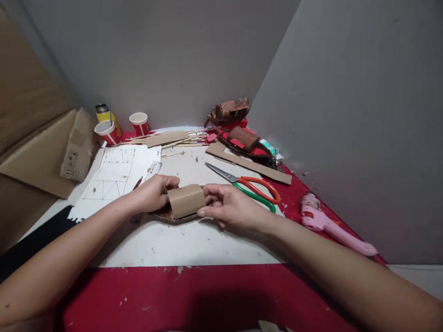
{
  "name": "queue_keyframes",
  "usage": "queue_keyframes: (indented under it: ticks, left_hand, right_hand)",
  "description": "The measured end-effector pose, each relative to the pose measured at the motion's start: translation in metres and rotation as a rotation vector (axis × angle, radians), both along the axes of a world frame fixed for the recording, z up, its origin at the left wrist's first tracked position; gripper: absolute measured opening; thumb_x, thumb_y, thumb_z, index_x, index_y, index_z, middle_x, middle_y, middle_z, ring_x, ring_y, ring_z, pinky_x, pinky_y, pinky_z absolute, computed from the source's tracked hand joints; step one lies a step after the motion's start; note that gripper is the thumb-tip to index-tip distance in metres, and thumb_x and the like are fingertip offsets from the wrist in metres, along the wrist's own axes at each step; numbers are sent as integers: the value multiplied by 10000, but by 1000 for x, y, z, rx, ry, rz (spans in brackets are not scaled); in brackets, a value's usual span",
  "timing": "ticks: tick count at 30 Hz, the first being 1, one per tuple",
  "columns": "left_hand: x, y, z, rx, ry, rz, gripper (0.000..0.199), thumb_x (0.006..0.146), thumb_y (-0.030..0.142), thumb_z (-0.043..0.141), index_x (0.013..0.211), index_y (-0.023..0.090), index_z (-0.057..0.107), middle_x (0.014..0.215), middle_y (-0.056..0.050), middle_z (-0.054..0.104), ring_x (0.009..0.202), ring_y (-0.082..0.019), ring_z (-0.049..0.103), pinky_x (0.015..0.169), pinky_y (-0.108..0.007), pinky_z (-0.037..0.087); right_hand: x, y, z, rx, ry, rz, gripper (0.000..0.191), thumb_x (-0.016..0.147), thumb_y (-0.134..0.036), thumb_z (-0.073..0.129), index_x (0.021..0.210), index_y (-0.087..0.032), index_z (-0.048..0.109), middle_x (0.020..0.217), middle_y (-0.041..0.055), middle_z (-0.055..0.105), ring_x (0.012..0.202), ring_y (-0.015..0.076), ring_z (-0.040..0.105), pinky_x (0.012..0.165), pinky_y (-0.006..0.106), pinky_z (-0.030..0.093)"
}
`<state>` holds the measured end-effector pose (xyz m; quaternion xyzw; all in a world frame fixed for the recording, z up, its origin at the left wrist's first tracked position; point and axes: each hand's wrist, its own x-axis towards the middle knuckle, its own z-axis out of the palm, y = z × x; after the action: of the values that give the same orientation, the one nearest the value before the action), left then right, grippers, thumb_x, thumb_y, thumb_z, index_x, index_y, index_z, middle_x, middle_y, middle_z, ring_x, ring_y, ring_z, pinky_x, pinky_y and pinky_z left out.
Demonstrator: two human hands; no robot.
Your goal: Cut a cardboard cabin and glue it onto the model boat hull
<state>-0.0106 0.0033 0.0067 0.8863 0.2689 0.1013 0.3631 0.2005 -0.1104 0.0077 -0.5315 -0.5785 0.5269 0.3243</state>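
A bent tan cardboard piece (187,201) sits over a dark, pointed cardboard base (175,220) in the middle of the white sheet. At its left end is my left hand (155,191), fingers curled, with the fingertips partly hidden behind the piece. My right hand (226,205) pinches the right end of the piece between thumb and fingers. Scissors (242,181) with one orange and one green handle lie just beyond my right hand, blades slightly apart and pointing left.
Behind lie wooden sticks (176,144), cardboard strips (252,167), two paper cups (139,121) and two brown boat-like models (230,112). A pink glue gun (334,229) is at right. Drawn paper (110,180) and a cardboard box (78,147) are at left.
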Motion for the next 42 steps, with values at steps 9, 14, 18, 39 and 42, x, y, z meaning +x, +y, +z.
queue_keyframes:
  ticks: [9,14,18,39,42]
  left_hand:
    - [4,-7,11,-35,-54,49,161,667,104,531,795,199,502,748,29,552,720,-147,508,669,-270,396]
    - [5,-23,17,-87,-80,35,223,711,121,553,925,183,539,819,6,630,771,-154,568,689,-264,427]
    - [1,-42,25,-131,-75,40,250,764,153,573,1007,185,522,827,-1,661,719,-142,570,633,-243,415]
    - [59,-72,47,-117,77,-151,488,726,133,619,1170,210,430,915,-32,680,693,-126,549,601,-215,411]
    - [70,-66,37,-142,77,-160,463,729,128,627,1152,196,454,846,-13,680,660,-119,532,577,-211,393]
  right_hand:
    - [-11,-21,-22,338,-227,-126,351,765,-79,644,1073,-211,542,927,19,741,562,107,498,604,266,374]
    - [-12,-30,-23,410,-190,-112,314,764,-104,651,1062,-187,595,894,39,736,712,159,605,641,274,425]
    - [-1,-50,0,443,-86,-104,204,806,-213,652,1007,-174,650,928,42,737,616,113,571,572,244,439]
    - [31,-45,8,365,-421,-56,275,702,-5,557,809,-163,755,688,-4,683,665,141,585,582,229,347]
    - [35,-43,3,344,-471,-69,246,687,10,560,725,-161,733,591,-17,608,589,130,520,539,237,296]
